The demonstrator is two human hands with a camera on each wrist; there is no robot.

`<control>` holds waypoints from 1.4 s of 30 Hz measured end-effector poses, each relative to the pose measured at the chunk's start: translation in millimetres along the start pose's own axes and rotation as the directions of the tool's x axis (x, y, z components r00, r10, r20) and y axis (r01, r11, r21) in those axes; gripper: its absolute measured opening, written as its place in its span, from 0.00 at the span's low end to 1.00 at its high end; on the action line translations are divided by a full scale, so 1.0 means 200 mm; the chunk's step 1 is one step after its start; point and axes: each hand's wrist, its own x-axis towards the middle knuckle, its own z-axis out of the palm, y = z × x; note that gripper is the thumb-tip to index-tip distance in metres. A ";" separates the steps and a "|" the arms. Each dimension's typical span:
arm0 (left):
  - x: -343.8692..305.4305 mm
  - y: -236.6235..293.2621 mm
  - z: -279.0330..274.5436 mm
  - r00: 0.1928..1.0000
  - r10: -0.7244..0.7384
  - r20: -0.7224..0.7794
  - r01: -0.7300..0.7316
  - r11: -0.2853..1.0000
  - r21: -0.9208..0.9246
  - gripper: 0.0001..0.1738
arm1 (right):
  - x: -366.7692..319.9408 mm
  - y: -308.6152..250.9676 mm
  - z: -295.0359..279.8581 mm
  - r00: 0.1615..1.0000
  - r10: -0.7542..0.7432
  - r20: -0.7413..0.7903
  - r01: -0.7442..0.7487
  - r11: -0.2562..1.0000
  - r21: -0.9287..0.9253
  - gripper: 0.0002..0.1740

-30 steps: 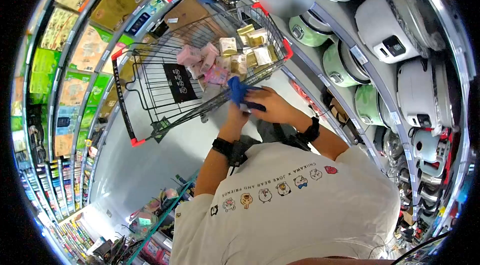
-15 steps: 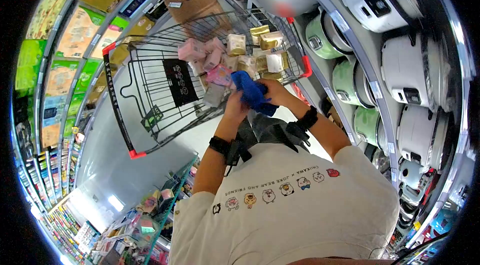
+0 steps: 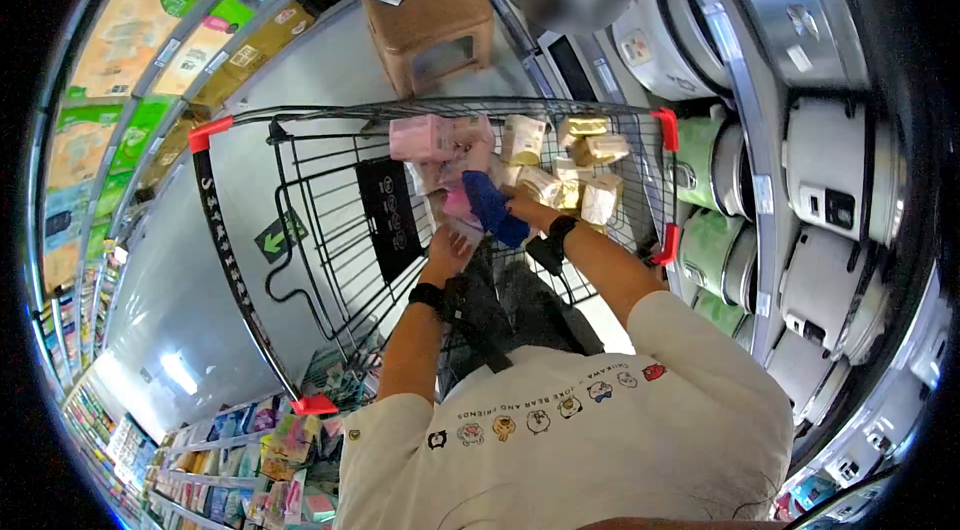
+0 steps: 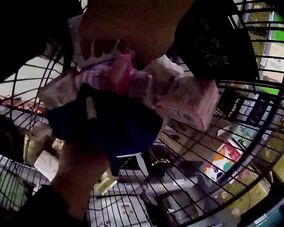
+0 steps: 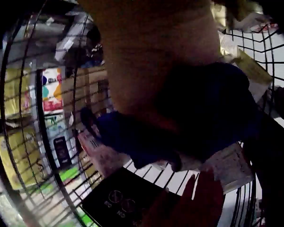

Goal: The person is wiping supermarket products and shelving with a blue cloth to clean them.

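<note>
Handle edge: the cart's dark handle (image 3: 222, 230) is running down the left between red corners, with wire mesh spreading toward the black panel (image 3: 388, 220).
Left-hand grip: the left hand (image 3: 450, 250) is gripping nothing that shows, its fingers lying loose near the pink packages (image 3: 420, 138).
Room between hands: a narrow gap is separating the left fingers from the cloth.
Blue cloth, place: the blue cloth (image 3: 492, 208) is hanging over the cart's near part, just right of the pink packages.
Blue cloth, look: it is showing deep blue, soft and bunched, with a loose strap-like end in the right wrist view.
Blue cloth, direction: its long axis is slanting from upper left to lower right in the head view.
Right-hand grip: the right hand (image 3: 530, 212) is clutching the cloth, which is partly hiding its fingers.
Right side: gold-and-white packs (image 3: 600, 198) are sitting inside the red-cornered edge.
</note>
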 end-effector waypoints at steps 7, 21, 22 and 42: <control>0.06 0.02 0.07 0.989 -0.052 0.139 0.050 0.999 0.016 0.24 | 0.01 -0.36 0.10 0.980 0.097 0.173 -0.077 0.990 -0.118 0.30; -0.10 0.00 0.29 0.879 -0.056 0.473 -0.045 0.979 0.200 0.38 | -0.06 -0.15 0.06 0.988 -0.137 0.078 0.156 0.792 -0.590 0.33; -0.11 0.00 0.30 0.914 -0.086 0.396 0.046 0.993 0.110 0.38 | -0.06 -0.16 0.07 0.992 -0.124 0.000 0.103 0.825 -0.556 0.31; -0.22 -0.18 0.24 0.746 0.330 0.578 -0.523 0.828 0.203 0.44 | -0.05 -0.21 0.14 0.942 -0.222 0.253 0.333 0.727 -0.600 0.33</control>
